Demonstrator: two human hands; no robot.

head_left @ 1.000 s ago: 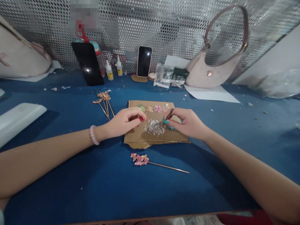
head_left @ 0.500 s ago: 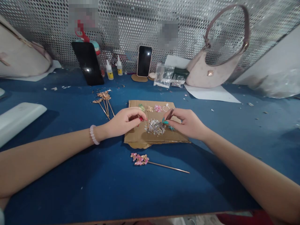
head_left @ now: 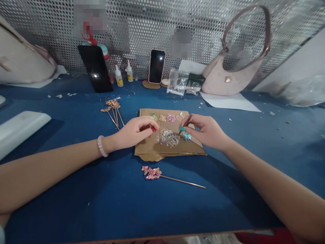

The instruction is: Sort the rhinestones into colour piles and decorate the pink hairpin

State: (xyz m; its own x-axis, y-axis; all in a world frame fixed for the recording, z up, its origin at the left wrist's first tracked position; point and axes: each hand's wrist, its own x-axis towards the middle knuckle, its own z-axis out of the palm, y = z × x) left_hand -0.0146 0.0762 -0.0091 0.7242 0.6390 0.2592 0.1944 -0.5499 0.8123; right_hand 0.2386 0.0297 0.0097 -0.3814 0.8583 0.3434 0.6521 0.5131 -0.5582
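My right hand (head_left: 206, 131) is closed on a pair of dark tweezers (head_left: 188, 120), whose tips point down at the right edge of a pile of silvery rhinestones (head_left: 168, 138). The pile lies on a piece of cardboard (head_left: 147, 147). Just left of the rhinestones, my left hand (head_left: 135, 132) hovers with its fingers curled and their tips close together. What those fingers hold, if anything, is hidden. Turquoise beads (head_left: 187, 136) sit beside the right fingers. A gold hairpin with pink flowers (head_left: 151, 173) lies in front of the cardboard.
Along the cardboard's back edge are green beads (head_left: 153, 116), gold beads (head_left: 162, 118), pink beads (head_left: 171, 117) and a white ring (head_left: 180, 117). Several gold hairpins (head_left: 113, 106) lie to the left. Behind stand glue bottles (head_left: 119, 78), a phone (head_left: 156, 66) and a handbag (head_left: 231, 81).
My right hand has shifted slightly right with the tweezers, leaving more of the turquoise beads in sight. The left hand has stayed almost still.
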